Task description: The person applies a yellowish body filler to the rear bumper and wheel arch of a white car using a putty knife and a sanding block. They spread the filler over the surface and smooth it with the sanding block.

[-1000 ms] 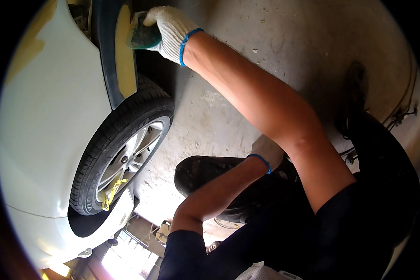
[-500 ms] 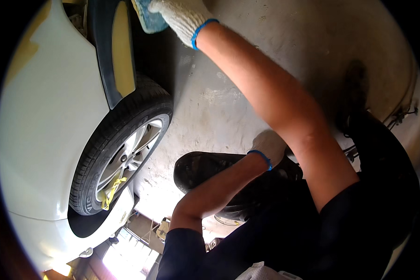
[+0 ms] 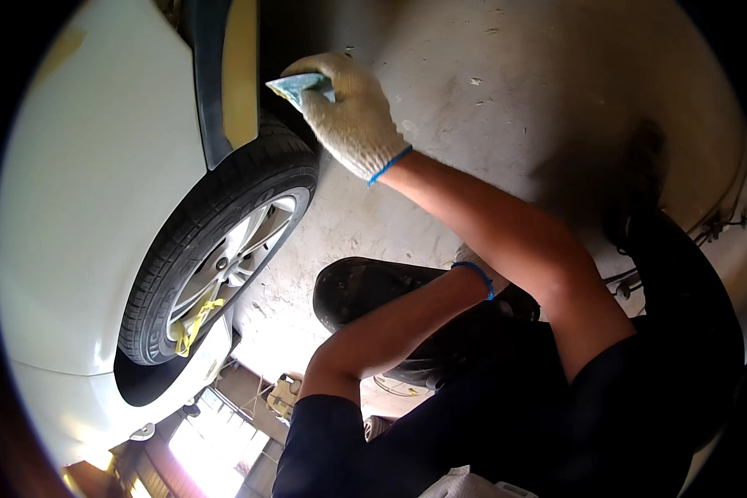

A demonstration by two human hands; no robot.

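My right hand point(image 3: 353, 112), in a white knitted glove with a blue cuff, is closed round a flat blue-green spreader point(image 3: 297, 85). Its pointed end faces the car, with a yellowish smear along the edge. Just left of it, apart from the tool, is a yellow patch point(image 3: 241, 79) on the dark wheel-arch trim point(image 3: 210, 108) of a white car point(image 3: 100, 207). My left hand point(image 3: 471, 254), gloved the same way, is lower down by my knee; the right forearm covers most of it and its fingers are hidden.
A wheel point(image 3: 224, 257) stands under the arch, a yellow ribbon point(image 3: 195, 325) tied to its spokes. My bent knee point(image 3: 353, 290) is close to it. Cables point(image 3: 714, 228) lie on the grey floor point(image 3: 465, 124) at right. A bright window point(image 3: 220, 444) shows at lower left.
My right hand has moved down and to the right with the spreader, now lower beside the yellow patch. My left hand has slipped further behind the right forearm. The view has shifted slightly.
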